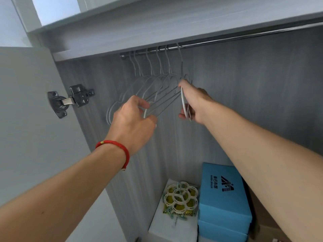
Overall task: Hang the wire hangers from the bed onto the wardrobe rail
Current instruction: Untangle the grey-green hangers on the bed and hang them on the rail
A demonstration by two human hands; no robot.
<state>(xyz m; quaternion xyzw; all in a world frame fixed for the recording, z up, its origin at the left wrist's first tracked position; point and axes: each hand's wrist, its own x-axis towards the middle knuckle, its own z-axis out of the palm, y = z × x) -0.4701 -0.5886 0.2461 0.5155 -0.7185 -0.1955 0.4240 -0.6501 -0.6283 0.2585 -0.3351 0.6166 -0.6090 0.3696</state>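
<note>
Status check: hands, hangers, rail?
Left hand and right hand each gripping wire hangers. Hooks on the rail. Nothing blocking.

Two bare, sleeveless forearms, a red cord bracelet [114, 151] with perhaps a small gold bead on the left wrist.

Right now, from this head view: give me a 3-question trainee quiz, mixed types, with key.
1. True or false: several wire hangers already hang on the wardrobe rail.
2. Which wrist wears the red bracelet? A) left B) right
3. Fill in: the right hand grips a ____ hanger.

Key: 1 true; 2 A, beside the left hand; 3 white.
</note>
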